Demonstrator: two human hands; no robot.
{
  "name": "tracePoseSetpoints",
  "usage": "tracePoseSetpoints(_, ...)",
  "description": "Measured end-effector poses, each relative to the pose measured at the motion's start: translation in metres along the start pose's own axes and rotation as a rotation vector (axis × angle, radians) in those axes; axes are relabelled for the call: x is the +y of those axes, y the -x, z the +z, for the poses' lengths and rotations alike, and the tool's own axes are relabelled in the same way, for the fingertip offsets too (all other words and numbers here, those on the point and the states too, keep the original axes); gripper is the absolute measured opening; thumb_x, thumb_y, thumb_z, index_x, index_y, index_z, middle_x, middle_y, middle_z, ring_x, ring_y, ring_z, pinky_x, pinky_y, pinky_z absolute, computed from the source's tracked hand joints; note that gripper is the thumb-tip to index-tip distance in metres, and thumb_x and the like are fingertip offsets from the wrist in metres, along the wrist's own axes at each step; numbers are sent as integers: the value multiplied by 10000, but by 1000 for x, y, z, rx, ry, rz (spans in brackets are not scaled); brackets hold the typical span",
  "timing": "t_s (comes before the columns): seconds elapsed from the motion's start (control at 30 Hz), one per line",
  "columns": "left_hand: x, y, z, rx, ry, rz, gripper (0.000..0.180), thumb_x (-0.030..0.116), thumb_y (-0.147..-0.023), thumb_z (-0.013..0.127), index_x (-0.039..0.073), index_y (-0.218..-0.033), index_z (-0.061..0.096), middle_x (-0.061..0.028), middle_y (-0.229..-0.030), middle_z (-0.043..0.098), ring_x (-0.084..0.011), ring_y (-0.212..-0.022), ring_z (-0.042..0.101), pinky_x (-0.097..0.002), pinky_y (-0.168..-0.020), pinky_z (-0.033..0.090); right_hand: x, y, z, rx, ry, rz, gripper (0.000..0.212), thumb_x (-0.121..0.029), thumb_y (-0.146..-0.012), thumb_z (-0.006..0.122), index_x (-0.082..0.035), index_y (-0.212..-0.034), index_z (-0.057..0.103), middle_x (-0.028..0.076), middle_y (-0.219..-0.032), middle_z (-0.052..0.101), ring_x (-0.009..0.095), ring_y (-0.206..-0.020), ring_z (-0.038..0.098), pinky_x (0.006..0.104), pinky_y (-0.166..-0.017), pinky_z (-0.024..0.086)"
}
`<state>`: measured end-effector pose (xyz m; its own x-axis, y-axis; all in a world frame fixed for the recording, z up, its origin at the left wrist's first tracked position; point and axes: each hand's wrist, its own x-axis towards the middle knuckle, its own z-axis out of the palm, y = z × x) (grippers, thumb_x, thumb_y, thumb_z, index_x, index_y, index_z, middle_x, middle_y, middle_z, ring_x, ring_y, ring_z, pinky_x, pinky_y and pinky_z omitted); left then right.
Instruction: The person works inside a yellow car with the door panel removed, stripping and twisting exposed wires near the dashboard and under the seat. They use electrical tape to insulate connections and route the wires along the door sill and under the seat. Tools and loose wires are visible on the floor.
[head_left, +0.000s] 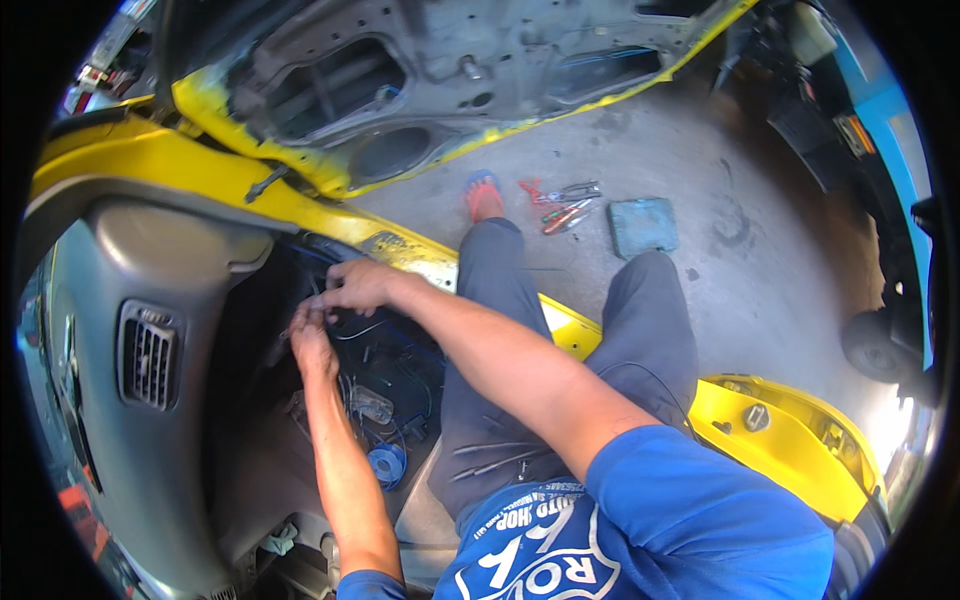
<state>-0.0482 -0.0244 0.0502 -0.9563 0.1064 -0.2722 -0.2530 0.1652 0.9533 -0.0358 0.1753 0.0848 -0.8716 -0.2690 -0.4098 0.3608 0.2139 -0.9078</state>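
Both hands — left hand (312, 338), right hand (358, 285) — close together, fingers pinched on tangled black and blue wires (385, 350) beneath a grey plastic dashboard (120, 300) — yellow car door (330, 90) open.

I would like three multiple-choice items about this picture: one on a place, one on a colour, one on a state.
1. Where do the pliers lie?
A. on the concrete floor beside the blue cloth
B. on the dashboard
C. in the left hand

2. What colour is the car body?
A. red
B. yellow
C. white

3. In what state is the car door?
A. shut
B. removed and lying flat
C. swung open, inner panel bare

Answers:
1 A, they rest on the floor just left of the blue cloth.
2 B, sill and door edge are yellow.
3 C, the door stands open, its bare metal showing.
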Motion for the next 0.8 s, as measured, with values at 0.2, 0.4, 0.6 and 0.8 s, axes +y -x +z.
tracePoseSetpoints(0.2,15,2,-5,-168,517,-288,138,178,-986,709,51,-1036,692,-31,-926,679,-140,-849,626,-288,-809,521,7,-3,-5,68,21,-24,535,-458,-830,722,-34,-1156,708,142,-942,727,232,-773,705,348,-735,578)
tracePoseSetpoints(0.4,27,-2,-14,-229,344,-268,114,109,-936,755,49,-1023,714,-32,-959,723,-130,-852,657,-270,-828,529,15,-2,-2,-61,-146,-90,505,-378,-975,661,2,-1305,624,153,-1127,686,209,-921,682,324,-774,582)
tracePoseSetpoints(0.6,35,-1,-9,-184,54,-159,169,61,-948,716,-39,-1085,711,-97,-963,739,-167,-822,712,-294,-784,573,38,-13,5,-8,-128,-142,539,-394,-952,650,-13,-1333,628,167,-1099,699,290,-958,699,386,-869,569)
tracePoseSetpoints(0.8,34,10,3,-98,-358,97,253,27,-958,677,-68,-1191,698,-117,-956,757,-148,-782,721,-269,-720,573,38,-20,9,219,232,-334,425,-346,-919,693,-87,-1257,702,192,-1148,731,358,-1032,705,423,-927,534)
